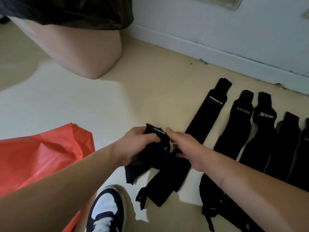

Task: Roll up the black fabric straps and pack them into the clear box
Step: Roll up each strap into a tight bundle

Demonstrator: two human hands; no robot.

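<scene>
my left fingers curl round the printed end of a crumpled black fabric strap, so my left hand grips it. my right hand touches that strap, fingers nearly straight. right of the strap, flat black straps lie in a row; left of it, a red plastic bag.

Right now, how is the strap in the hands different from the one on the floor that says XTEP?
The held strap is bunched and folded, in the grip of the left hand; the XTEP strap lies flat and stretched out on the floor. The held strap's white lettering is small; the XTEP strap's white logo is bigger and bolder. Both are black fabric.
</scene>
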